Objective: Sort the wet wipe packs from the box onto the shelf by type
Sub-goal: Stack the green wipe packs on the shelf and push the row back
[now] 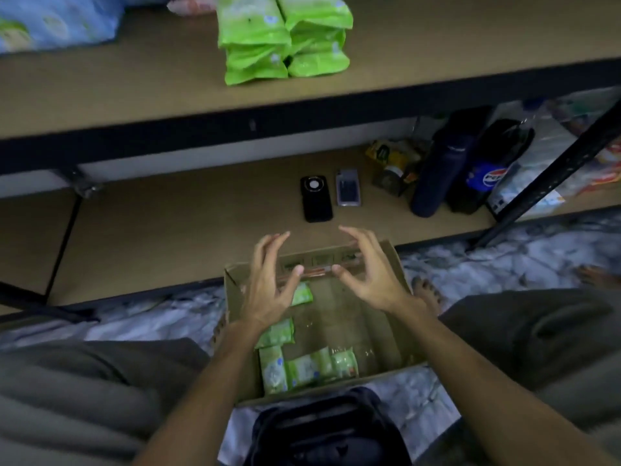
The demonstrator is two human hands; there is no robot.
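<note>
While both hands hovered over the cardboard box (pixel 386 264) at centre frame, left hand (pixel 268 290) & right hand (pixel 366 274) faced each other, fingers spread & loosely bent, each grip holding nothing. Green wet wipe packs (pixel 302 364) lay in the box bottom, mostly lower left. Stacked green packs (pixel 285 38) sat on the upper shelf (pixel 134 92) at top centre; a blue pack (pixel 57 21) upper left. Two phones (pixel 316 198) & a Pepsi bottle (pixel 487 173) were on the lower shelf.
</note>
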